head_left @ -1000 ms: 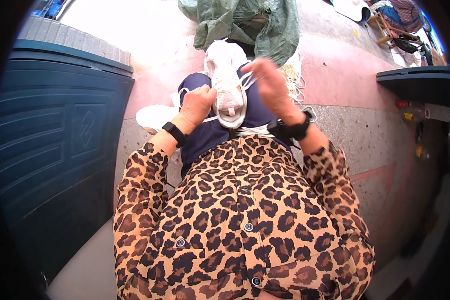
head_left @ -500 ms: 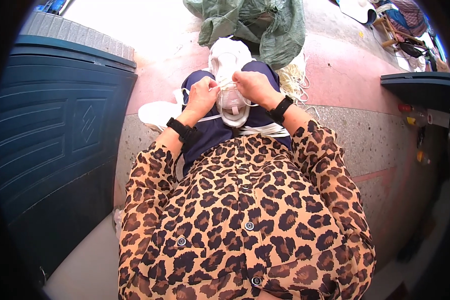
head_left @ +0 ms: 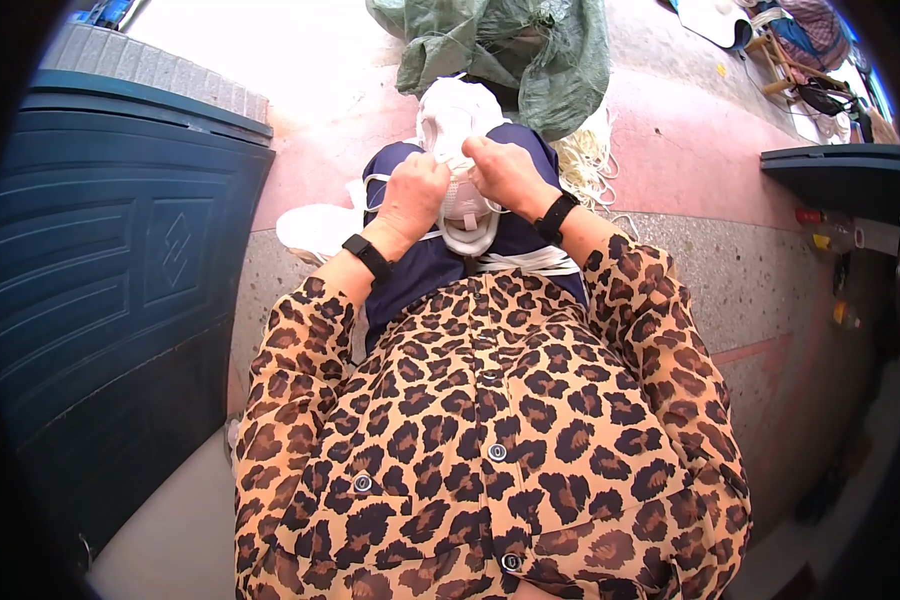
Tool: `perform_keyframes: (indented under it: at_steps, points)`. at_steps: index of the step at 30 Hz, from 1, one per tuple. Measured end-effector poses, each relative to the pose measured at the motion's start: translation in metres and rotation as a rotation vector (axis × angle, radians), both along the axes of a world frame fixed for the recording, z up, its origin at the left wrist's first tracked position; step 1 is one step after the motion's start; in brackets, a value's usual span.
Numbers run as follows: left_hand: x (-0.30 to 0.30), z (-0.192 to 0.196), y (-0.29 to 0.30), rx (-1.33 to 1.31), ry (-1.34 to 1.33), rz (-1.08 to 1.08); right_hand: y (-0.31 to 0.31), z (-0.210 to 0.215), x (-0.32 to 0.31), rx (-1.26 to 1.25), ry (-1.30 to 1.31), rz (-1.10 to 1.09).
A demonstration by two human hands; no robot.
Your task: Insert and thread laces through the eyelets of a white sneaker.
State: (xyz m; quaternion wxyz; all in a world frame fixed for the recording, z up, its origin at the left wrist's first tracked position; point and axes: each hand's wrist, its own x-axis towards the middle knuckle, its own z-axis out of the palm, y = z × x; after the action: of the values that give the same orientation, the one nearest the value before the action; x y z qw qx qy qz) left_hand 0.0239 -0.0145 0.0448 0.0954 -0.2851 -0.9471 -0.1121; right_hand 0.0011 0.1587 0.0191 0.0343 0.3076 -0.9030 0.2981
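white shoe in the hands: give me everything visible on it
The shoe is a white sneaker, looking like soft mesh or fabric with a paler sole rim. It rests on the person's dark blue lap, toe pointing away, top side up. The left hand and right hand press on its middle from either side, fingers pinching at the lace area and hiding it. White laces trail off beneath it. A green sack lies just beyond the toe.

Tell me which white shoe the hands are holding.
The white shoe on the lap, gripped by the left hand and right hand; the other shoe lies untouched on the floor.
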Motion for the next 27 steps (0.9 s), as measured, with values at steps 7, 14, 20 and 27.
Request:
perform_keyframes:
  at_steps: [7,14,20,27]
  points:
    - [0.001,0.013,-0.007,-0.172,0.193,-0.351,0.0,-0.01,0.014,-0.03,-0.026,-0.148]
    - [-0.005,0.005,-0.009,-0.106,0.05,-0.26,0.009,-0.014,0.008,-0.117,-0.011,-0.215]
    - [-0.015,0.004,0.026,0.19,-0.436,0.113,0.014,-0.016,0.017,-0.325,-0.102,-0.239]
    - [-0.016,-0.003,0.023,0.07,-0.335,0.103,0.029,-0.012,-0.001,-0.576,-0.477,-0.242]
